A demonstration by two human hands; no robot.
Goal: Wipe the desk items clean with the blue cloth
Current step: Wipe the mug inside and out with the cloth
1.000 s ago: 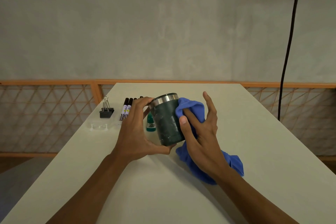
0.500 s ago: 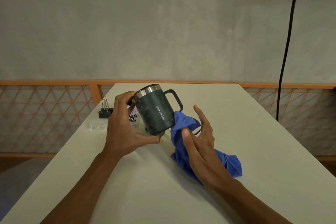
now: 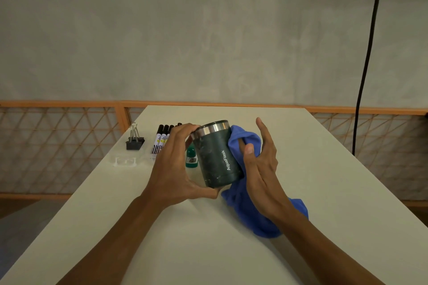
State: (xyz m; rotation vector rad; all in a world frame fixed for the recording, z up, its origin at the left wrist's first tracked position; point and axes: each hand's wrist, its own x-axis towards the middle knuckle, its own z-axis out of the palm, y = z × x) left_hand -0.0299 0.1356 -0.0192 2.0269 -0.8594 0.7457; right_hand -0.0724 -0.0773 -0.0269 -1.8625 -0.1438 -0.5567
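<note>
Mug (image 3: 216, 157) was tilted, lifted off the tabletop (image 3: 208, 250) near its middle, with the left hand (image 3: 172, 169) clamped round rim and base. Right hand (image 3: 260, 169) pinched the blue cloth (image 3: 259, 227) against its side. The steel looked rigid, slick and fairly hefty, so the body wanted a firm grip.

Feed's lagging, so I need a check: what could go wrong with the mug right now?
The left hand holds the tilted mug off the table only by rim and base; it may slip. The small green bottle stands just behind that hand and could get knocked over.
</note>
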